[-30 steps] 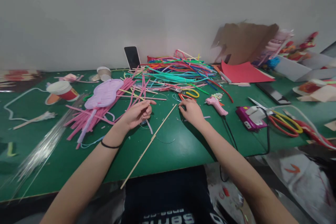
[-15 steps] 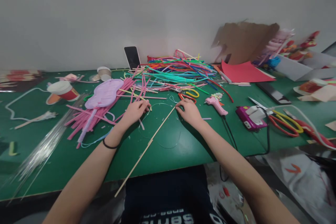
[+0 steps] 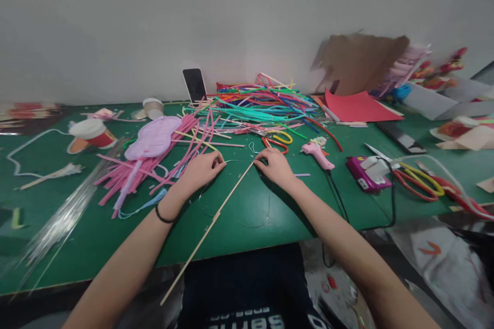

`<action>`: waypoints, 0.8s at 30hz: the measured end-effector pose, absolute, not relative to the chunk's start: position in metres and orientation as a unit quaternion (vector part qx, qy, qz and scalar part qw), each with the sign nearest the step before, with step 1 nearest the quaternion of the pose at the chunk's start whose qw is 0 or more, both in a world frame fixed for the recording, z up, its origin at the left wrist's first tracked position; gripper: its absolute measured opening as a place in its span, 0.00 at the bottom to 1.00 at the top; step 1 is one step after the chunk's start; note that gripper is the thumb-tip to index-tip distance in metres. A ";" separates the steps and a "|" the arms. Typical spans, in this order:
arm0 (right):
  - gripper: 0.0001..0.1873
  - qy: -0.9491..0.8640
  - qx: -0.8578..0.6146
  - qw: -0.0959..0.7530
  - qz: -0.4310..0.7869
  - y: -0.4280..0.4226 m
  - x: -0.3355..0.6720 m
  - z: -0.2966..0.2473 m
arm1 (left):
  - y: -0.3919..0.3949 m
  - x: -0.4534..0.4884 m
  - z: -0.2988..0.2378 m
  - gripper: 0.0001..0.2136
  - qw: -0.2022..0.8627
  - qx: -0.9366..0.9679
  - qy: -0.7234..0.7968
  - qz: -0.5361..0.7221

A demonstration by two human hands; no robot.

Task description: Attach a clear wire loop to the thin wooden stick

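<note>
A long thin wooden stick (image 3: 235, 189) slants from my right hand (image 3: 275, 166) down past the table's front edge. It has a joint or overlap near its middle. My right thumb and fingers pinch the stick's upper end. From there a thin, clear wire (image 3: 234, 160) runs across to my left hand (image 3: 201, 168), whose thumb and forefinger are pinched on it. The rest of the wire curls in a loose loop on the green table (image 3: 239, 236) below. Left of my left hand lie pink pipe cleaners (image 3: 125, 176) and a lilac fuzzy paddle-shaped piece (image 3: 154, 138).
Colourful pipe cleaners (image 3: 254, 108) are heaped at the back, with scissors (image 3: 283, 139) before them. A pink glue gun (image 3: 318, 155) and a purple power adapter (image 3: 366, 172) stand right. Paper cups (image 3: 92, 133), a phone (image 3: 194, 85) and clear wire strands (image 3: 65, 221) are left.
My left hand has moved slightly right and down, its pinch nearer the right hand. My right hand and the stick have shifted slightly left and down; the wire loop has changed shape.
</note>
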State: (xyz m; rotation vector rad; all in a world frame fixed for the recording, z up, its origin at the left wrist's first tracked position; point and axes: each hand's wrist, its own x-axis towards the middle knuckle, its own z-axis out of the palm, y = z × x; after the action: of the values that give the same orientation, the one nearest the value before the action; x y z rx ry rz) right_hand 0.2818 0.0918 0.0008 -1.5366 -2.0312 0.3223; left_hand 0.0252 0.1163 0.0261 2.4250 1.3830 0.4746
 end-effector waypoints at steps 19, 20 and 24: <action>0.10 -0.794 -0.466 0.335 0.201 0.086 0.274 0.005 | 0.120 0.025 0.019 0.08 0.141 0.826 0.505 0.208; 0.08 -0.794 -0.470 0.330 0.198 0.086 0.274 0.006 | 0.121 0.025 0.018 0.08 0.137 0.828 0.502 0.207; 0.07 -0.785 -0.498 0.322 0.180 0.087 0.274 0.007 | 0.123 0.023 0.015 0.08 0.114 0.837 0.496 0.202</action>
State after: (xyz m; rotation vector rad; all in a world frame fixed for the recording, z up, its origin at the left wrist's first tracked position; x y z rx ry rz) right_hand 0.2743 0.0867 0.0068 -1.3082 -2.0618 0.4715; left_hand 0.0228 0.1234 0.0146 2.4549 1.4535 0.5937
